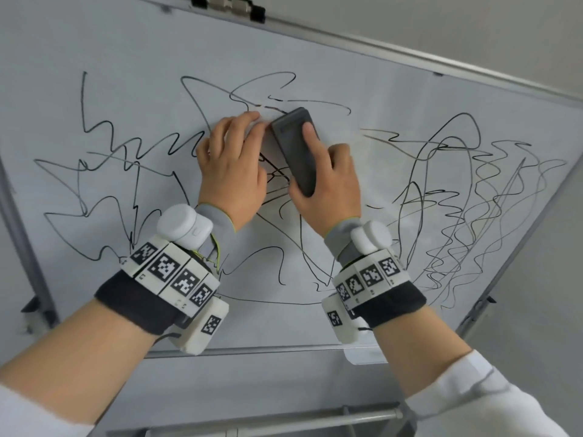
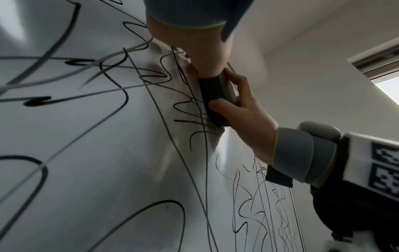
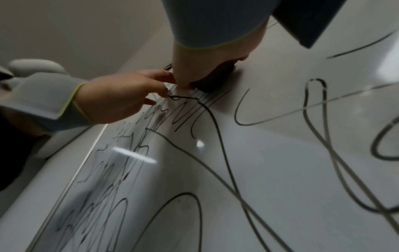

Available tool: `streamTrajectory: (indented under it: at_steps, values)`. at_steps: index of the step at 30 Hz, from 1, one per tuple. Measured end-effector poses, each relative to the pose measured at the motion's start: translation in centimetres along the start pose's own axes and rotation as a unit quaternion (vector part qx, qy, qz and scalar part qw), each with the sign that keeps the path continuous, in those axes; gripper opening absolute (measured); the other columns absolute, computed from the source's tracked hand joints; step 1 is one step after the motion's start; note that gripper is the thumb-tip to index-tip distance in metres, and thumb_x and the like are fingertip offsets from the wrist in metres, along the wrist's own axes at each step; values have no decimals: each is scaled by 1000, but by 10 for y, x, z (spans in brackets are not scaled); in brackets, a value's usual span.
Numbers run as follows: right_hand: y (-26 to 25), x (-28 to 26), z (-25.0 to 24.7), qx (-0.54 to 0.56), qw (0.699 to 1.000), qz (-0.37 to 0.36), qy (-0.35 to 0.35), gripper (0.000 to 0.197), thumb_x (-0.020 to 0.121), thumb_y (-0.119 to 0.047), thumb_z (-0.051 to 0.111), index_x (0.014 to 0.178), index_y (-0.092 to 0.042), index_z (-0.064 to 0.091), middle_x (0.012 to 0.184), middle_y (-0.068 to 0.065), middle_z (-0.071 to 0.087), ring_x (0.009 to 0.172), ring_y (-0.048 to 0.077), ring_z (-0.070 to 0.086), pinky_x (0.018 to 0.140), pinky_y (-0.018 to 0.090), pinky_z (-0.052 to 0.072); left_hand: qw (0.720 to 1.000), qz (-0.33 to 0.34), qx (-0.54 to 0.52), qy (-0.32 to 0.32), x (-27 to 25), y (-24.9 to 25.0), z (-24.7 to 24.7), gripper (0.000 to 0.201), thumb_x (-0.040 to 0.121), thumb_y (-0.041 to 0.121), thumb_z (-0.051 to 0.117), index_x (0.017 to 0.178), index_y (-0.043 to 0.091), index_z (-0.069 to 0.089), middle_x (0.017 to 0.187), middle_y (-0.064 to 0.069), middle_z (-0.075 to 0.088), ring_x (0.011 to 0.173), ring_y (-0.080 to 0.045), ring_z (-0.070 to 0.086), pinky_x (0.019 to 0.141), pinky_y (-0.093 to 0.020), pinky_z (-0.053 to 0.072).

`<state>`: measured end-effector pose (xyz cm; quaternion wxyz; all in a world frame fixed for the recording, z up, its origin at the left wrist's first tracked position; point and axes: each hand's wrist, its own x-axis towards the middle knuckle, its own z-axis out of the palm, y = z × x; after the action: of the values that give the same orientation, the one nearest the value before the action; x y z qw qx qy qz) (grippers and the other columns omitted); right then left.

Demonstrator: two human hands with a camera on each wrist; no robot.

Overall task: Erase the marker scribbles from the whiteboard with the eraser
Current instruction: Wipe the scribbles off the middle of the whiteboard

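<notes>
A white whiteboard (image 1: 157, 42) fills the head view, covered with black marker scribbles (image 1: 126, 146) from left to right. My right hand (image 1: 328, 184) grips a dark grey eraser (image 1: 293, 146) flat against the middle of the board, index finger along its back and thumb at its lower side. My left hand (image 1: 233, 159) lies just left of it, fingertips at the eraser's upper left edge. The left wrist view shows the eraser (image 2: 215, 95) pressed to the board by the right hand (image 2: 248, 119). A faint smeared patch lies right of the eraser.
A black and metal clip (image 1: 227, 4) sits on the board's top frame. The board's lower rail (image 1: 252, 350) runs below my wrists, with a stand bar (image 1: 284, 421) beneath. Dense scribbles (image 1: 473, 216) fill the right part. A grey wall (image 1: 536, 342) lies beyond the right edge.
</notes>
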<state>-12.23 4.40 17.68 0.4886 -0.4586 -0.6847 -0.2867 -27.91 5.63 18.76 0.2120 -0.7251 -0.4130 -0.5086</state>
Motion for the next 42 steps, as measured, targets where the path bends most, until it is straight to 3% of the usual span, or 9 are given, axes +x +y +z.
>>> streamTrajectory:
  at_steps: [7,13,15,19,22,28,32,37,42]
  values:
    - [6,29,-12,7,991,80,108,74,77,-26,60,144,-13,33,94,13,45,77,29,48,69,40,50,1000,8,-1,5,-1,-3,0,52,72,15,27,118,13,52,137,-3,43,122,-22,26,92,-45,30]
    - [-3,4,-2,-13,1000,-17,9,75,71,-25,67,137,-28,31,90,13,46,72,29,46,63,39,48,1000,5,-2,5,-2,-4,2,42,72,15,27,104,11,53,138,-1,42,123,-23,28,92,-46,29]
    - [2,7,-6,-32,999,-19,23,74,72,-25,66,137,-29,31,91,14,47,73,29,46,65,38,47,1000,10,-1,5,-2,-5,2,39,72,15,27,101,12,52,138,-2,43,124,-25,30,92,-46,29]
    - [18,28,-20,-4,988,95,123,75,76,-23,62,145,-15,32,96,15,46,79,30,48,74,40,49,1000,15,-7,5,-1,-7,4,38,71,13,28,101,13,52,137,-3,43,123,-25,29,91,-46,29]
    - [18,29,-17,-1,985,115,126,75,79,-24,60,146,-8,29,98,15,45,79,30,48,71,41,51,1000,17,-5,8,-1,-8,5,37,72,13,27,100,13,52,137,-4,43,123,-26,29,91,-46,29]
    - [13,14,-12,-26,997,39,63,74,75,-27,58,142,-14,29,92,17,48,74,32,49,67,36,48,1000,15,-9,13,2,-7,6,36,72,13,27,98,13,51,136,-4,43,120,-27,30,88,-47,31]
    - [17,31,-21,5,989,96,109,75,78,-23,59,144,-5,30,99,16,47,80,32,48,74,42,49,1000,19,-12,20,1,-4,8,34,72,12,27,96,12,50,135,-5,44,118,-23,27,87,-47,31]
    - [3,11,-4,-36,999,-33,20,72,74,-25,62,139,-19,32,93,15,50,73,31,47,64,41,46,999,10,-13,27,2,-2,7,30,69,11,28,92,11,47,135,-5,44,115,-22,25,85,-47,32]
    - [6,-5,-3,-63,995,-71,-26,67,75,-28,59,137,-24,35,94,16,51,74,31,46,62,42,45,999,10,-17,25,3,-3,6,32,68,11,28,93,9,48,134,-6,45,118,-24,29,86,-47,32]
